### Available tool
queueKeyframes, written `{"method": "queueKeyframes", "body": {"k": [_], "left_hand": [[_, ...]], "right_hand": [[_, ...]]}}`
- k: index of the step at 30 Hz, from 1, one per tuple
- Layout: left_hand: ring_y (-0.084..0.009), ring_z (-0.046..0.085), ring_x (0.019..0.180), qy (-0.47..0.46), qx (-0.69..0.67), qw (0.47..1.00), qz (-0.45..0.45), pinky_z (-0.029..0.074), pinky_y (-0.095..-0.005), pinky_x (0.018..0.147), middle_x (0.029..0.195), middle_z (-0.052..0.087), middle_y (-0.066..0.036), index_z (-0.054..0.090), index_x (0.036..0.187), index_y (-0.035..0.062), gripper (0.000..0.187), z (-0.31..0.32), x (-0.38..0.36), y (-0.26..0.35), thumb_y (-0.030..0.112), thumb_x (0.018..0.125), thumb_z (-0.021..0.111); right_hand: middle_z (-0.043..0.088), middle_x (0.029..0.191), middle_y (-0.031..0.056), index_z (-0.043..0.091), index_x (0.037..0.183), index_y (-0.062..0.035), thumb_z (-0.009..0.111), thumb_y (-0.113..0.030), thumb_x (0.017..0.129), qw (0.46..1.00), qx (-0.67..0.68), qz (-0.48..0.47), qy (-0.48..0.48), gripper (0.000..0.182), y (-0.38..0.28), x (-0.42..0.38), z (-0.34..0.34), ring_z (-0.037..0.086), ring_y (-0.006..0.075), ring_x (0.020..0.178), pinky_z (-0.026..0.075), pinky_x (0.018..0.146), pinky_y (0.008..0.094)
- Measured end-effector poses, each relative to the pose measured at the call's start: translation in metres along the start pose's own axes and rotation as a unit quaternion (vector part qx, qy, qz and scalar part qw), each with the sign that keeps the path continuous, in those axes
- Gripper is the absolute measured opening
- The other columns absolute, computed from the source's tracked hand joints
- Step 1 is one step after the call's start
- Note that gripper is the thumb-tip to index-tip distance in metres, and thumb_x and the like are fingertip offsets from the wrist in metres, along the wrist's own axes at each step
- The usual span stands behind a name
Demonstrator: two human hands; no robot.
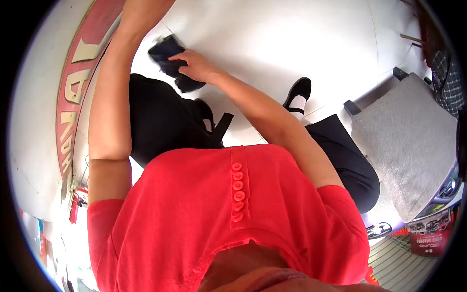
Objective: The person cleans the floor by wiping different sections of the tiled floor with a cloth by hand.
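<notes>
A dark cloth (171,62) lies bunched up on the white floor (292,44), near the top of the view. One hand (196,64) is pressed on it, with the fingers curled over the cloth and gripping it. That arm reaches out long and almost straight from the red shirt (228,219). It looks like the person's right hand.

The other arm (109,102) goes up along the left side, bent at the elbow. Its hand is cut off at the top edge, so I cannot tell if it is open or closed.

The person wears black trousers (160,119) and a black shoe (297,92) with a white sock. The red shirt has a row of round red buttons (237,192) down the front.

On the left there is a big red and cream sign (78,82) with large letters. They are turned sideways and I cannot read them.

On the right a grey mat (408,141) lies on the floor. Below it stands a red box (430,238) with small white writing, too tiny to read. A checked cloth (450,80) shows at the far right edge.
</notes>
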State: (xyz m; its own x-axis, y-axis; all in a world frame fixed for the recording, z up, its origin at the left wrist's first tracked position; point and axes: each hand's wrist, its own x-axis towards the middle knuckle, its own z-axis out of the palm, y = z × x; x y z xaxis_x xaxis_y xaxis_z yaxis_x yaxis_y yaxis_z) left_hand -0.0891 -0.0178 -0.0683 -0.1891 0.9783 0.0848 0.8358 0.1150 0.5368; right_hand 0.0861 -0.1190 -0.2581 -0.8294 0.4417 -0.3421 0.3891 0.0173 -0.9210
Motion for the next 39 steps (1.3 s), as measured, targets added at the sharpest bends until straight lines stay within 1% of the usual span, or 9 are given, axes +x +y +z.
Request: {"method": "queueKeyframes", "body": {"k": [4, 8, 11, 17, 23, 28, 33, 36, 39], "left_hand": [[-0.0376, 0.058, 0.120, 0.008, 0.024, 1.000, 0.018, 0.045, -0.0423, 0.103, 0.129, 0.063, -0.022, 0.058, 0.135, 0.0021, 0.048, 0.006, -0.003, -0.014, 0.016, 0.090, 0.067], [-0.0358, 0.056, 0.124, -0.011, 0.034, 0.997, -0.073, 0.046, -0.0402, 0.102, 0.134, 0.061, -0.021, 0.055, 0.138, 0.0028, 0.048, 0.002, -0.007, 0.013, 0.020, 0.095, 0.063], [-0.0344, 0.055, 0.126, -0.044, -0.022, 0.998, -0.024, 0.047, -0.0390, 0.102, 0.135, 0.060, -0.020, 0.055, 0.139, 0.0035, 0.047, 0.004, -0.001, 0.002, 0.020, 0.096, 0.062], [-0.0344, 0.056, 0.125, -0.043, -0.007, 0.999, 0.021, 0.046, -0.0384, 0.103, 0.134, 0.060, -0.022, 0.054, 0.138, 0.0005, 0.048, 0.009, 0.003, 0.008, 0.019, 0.095, 0.063], [-0.0336, 0.057, 0.125, -0.023, -0.115, 0.993, -0.017, 0.046, -0.0392, 0.103, 0.133, 0.060, -0.023, 0.055, 0.137, -0.0006, 0.047, 0.010, -0.001, 0.003, 0.019, 0.094, 0.064], [-0.0335, 0.057, 0.124, -0.025, 0.006, 1.000, -0.009, 0.046, -0.0389, 0.103, 0.130, 0.062, -0.023, 0.056, 0.135, -0.0007, 0.046, -0.001, -0.008, 0.014, 0.019, 0.094, 0.065], [-0.0331, 0.057, 0.124, -0.021, 0.031, 0.999, 0.017, 0.046, -0.0396, 0.102, 0.127, 0.063, -0.023, 0.057, 0.134, -0.0005, 0.045, 0.001, -0.009, -0.003, 0.020, 0.094, 0.064], [-0.0341, 0.059, 0.121, -0.006, -0.004, 1.000, -0.026, 0.048, -0.0401, 0.101, 0.128, 0.062, -0.024, 0.057, 0.135, -0.0006, 0.046, -0.007, -0.004, -0.015, 0.020, 0.094, 0.064], [-0.0352, 0.062, 0.117, 0.024, -0.254, 0.919, -0.300, 0.050, -0.0400, 0.099, 0.128, 0.061, -0.025, 0.056, 0.135, -0.0001, 0.047, -0.007, -0.001, -0.038, 0.021, 0.094, 0.065]], "right_hand": [[0.064, 0.126, 0.0108, 0.061, 0.131, -0.0039, 0.066, -0.010, 0.080, 0.948, 0.306, 0.019, 0.087, 0.051, -0.019, -0.016, -0.085, 0.059, 0.0215, 0.115, 0.045, 0.103, 0.0317], [0.065, 0.122, 0.0170, 0.057, 0.134, 0.0012, 0.066, -0.011, 0.070, 0.896, 0.331, 0.073, 0.285, 0.066, 0.064, -0.080, -0.263, 0.061, 0.0248, 0.114, 0.048, 0.100, 0.0358], [0.063, 0.126, 0.0126, 0.053, 0.142, -0.0063, 0.057, -0.013, 0.092, 0.885, 0.138, 0.193, 0.400, 0.050, 0.097, -0.165, -0.346, 0.062, 0.0211, 0.111, 0.048, 0.099, 0.0322], [0.061, 0.124, 0.0250, 0.056, 0.129, -0.0011, 0.066, -0.022, 0.084, 0.806, -0.205, 0.282, 0.478, 0.051, 0.194, -0.224, -0.288, 0.059, 0.0347, 0.116, 0.045, 0.103, 0.0414], [0.053, 0.120, 0.0236, 0.053, 0.120, 0.0014, 0.060, -0.009, 0.076, 0.801, -0.152, 0.250, 0.522, 0.046, 0.122, -0.199, -0.077, 0.050, 0.0381, 0.117, 0.038, 0.106, 0.0471], [0.058, 0.120, 0.0198, 0.060, 0.124, -0.0092, 0.066, -0.008, 0.079, 0.994, 0.074, 0.050, 0.067, 0.045, 0.050, -0.105, 0.019, 0.053, 0.0379, 0.116, 0.043, 0.104, 0.0442], [0.064, 0.120, 0.0072, 0.061, 0.129, -0.0080, 0.060, -0.001, 0.082, 0.959, 0.217, 0.017, 0.183, 0.048, 0.022, -0.064, -0.065, 0.060, 0.0180, 0.109, 0.047, 0.098, 0.0310], [0.063, 0.122, 0.0120, 0.055, 0.134, 0.0000, 0.063, -0.012, 0.082, 0.929, 0.159, 0.037, 0.331, 0.054, 0.038, -0.108, -0.206, 0.060, 0.0209, 0.112, 0.045, 0.102, 0.0313], [0.063, 0.125, 0.0158, 0.050, 0.139, 0.0021, 0.051, -0.013, 0.090, 0.823, 0.308, 0.100, 0.466, 0.051, 0.096, -0.174, -0.312, 0.064, 0.0268, 0.110, 0.052, 0.097, 0.0379]]}}
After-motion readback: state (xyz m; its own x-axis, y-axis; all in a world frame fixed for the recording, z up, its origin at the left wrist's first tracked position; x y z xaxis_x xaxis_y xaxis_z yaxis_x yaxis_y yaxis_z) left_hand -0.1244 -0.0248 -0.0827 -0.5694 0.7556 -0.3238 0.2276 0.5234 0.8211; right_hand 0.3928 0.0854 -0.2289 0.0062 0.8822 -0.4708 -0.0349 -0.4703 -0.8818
